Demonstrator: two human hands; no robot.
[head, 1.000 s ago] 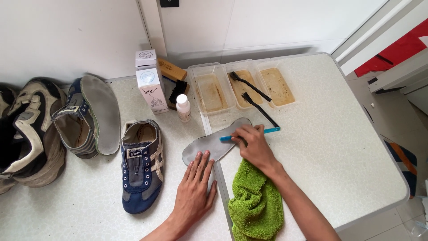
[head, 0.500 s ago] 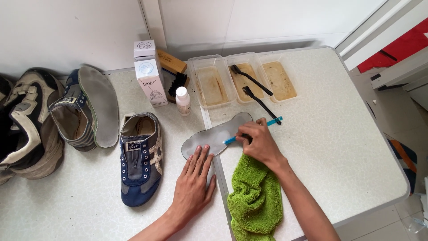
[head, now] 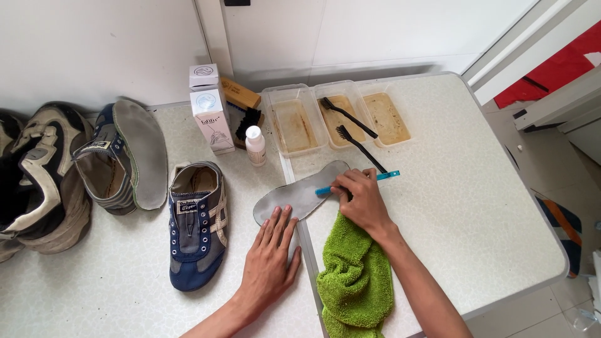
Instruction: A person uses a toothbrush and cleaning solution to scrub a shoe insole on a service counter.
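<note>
My left hand (head: 270,256) lies flat, fingers spread, pinning the grey insole (head: 299,195), which runs diagonally toe-up-right toward the trays, while my right hand (head: 361,201) grips a blue brush (head: 357,183); two white cartons (head: 209,109) stand upright behind.

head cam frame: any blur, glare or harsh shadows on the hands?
Head view: evenly lit and sharp; left hand on the grey insole and right hand holding the blue brush show no motion blur; only soft shadows under the hands and the green towel; no glare on the table; its edges bow slightly.
</note>
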